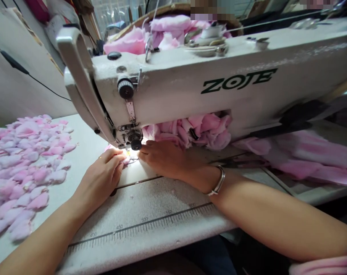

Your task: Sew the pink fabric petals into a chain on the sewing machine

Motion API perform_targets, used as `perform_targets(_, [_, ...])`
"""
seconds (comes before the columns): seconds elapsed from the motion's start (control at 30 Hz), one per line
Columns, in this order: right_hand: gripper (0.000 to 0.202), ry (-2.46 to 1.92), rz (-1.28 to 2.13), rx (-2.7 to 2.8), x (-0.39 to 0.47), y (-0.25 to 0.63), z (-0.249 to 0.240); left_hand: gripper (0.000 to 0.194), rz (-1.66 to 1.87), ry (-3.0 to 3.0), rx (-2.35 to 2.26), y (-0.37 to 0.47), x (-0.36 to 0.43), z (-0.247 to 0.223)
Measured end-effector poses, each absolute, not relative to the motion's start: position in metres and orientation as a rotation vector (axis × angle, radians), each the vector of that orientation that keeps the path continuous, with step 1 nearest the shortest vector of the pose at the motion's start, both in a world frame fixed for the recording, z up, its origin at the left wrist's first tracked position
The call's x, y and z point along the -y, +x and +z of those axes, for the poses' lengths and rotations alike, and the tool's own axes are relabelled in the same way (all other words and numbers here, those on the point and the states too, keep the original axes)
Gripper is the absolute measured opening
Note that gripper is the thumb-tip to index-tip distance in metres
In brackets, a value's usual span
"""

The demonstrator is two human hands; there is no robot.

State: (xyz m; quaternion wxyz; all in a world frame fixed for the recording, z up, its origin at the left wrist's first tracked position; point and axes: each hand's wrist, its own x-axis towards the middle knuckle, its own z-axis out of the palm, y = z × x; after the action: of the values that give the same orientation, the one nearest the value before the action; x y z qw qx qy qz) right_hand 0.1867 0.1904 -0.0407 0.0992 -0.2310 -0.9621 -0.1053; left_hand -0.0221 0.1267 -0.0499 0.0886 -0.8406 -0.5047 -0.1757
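Observation:
A white ZOJE sewing machine [173, 84] stands across the table, its lamp shining on the needle area. Left of the needle, my left hand [106, 170] has its fingers closed on a small piece of pink fabric [124, 159]. On the other side, my right hand [162, 156] lies with curled fingers close to the presser foot; whatever is under those fingertips is hidden. Behind the right hand, a bunched heap of pink fabric [210, 131] fills the space beneath the machine's arm. The needle itself is mostly hidden by the machine head and glare.
Many small pink and lilac stuffed pieces [27, 168] cover the table's left side. Pink cloth [305, 152] lies to the right. A printed ruler [144, 225] runs along the front edge. Behind the machine, a basket [234, 25] holds more pink fabric.

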Motion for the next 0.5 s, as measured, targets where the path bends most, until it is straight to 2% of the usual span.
perform_targets(0.17, [0.014,-0.743,-0.283,2.843,-0.191,0.191,-0.043,0.023,-0.311,-2.498,1.328,-0.019,-0.123,-0.044])
perform_targets(0.5, [0.014,-0.776,-0.295,2.832,-0.192,0.19,-0.048,0.033,-0.094,-2.484,1.44,-0.017,-0.115,-0.049])
